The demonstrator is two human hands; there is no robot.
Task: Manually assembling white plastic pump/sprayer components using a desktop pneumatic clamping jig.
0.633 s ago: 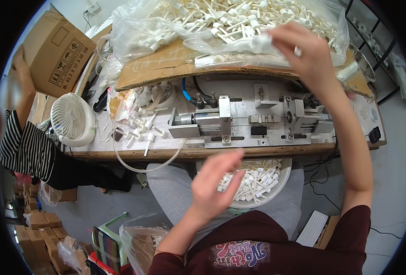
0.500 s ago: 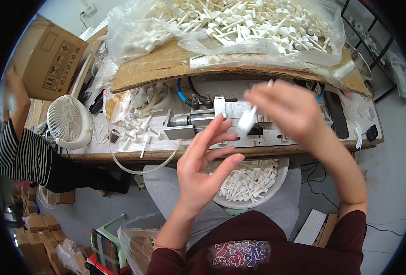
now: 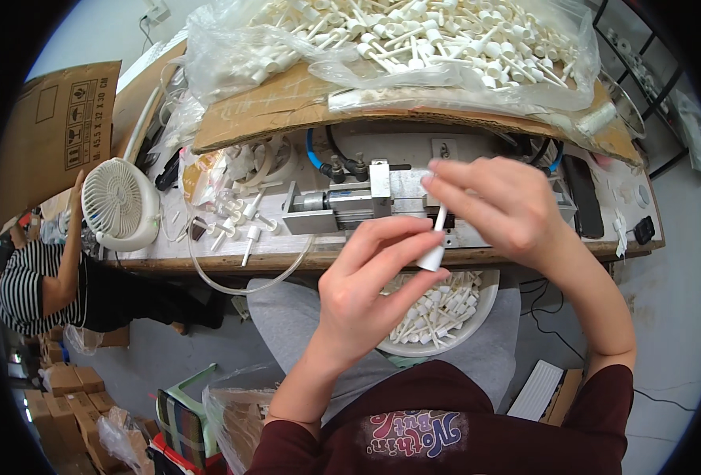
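Through the head camera I see both hands meeting at the centre of the frame, over the near edge of the table (image 3: 621,186). My left hand (image 3: 352,305) pinches the wide end of a white capped stick (image 3: 432,258) between thumb and fingers. The stick tilts, its thin stem rising toward my right hand (image 3: 507,207), whose bent fingers close in over the stem's upper end; that thumb is hidden from me, so I cannot tell whether it grips the stem. Below the hands, at lower centre, a pale bowl (image 3: 489,315) full of white pieces (image 3: 445,313) rests at the lap, partly covered by my left hand. Just beyond the hands sits a metal fixture (image 3: 380,188), with a blue hose (image 3: 312,150) behind its left part. Across the top of the frame, a clear plastic bag (image 3: 216,59) lies open on a cardboard sheet (image 3: 275,119), heaped with similar sticks (image 3: 461,39). Left of centre I have loose white parts (image 3: 251,233), then a white fan (image 3: 117,202). At the left edge, a co-worker in striped sleeves (image 3: 22,293) stands below a large cardboard box (image 3: 54,127).
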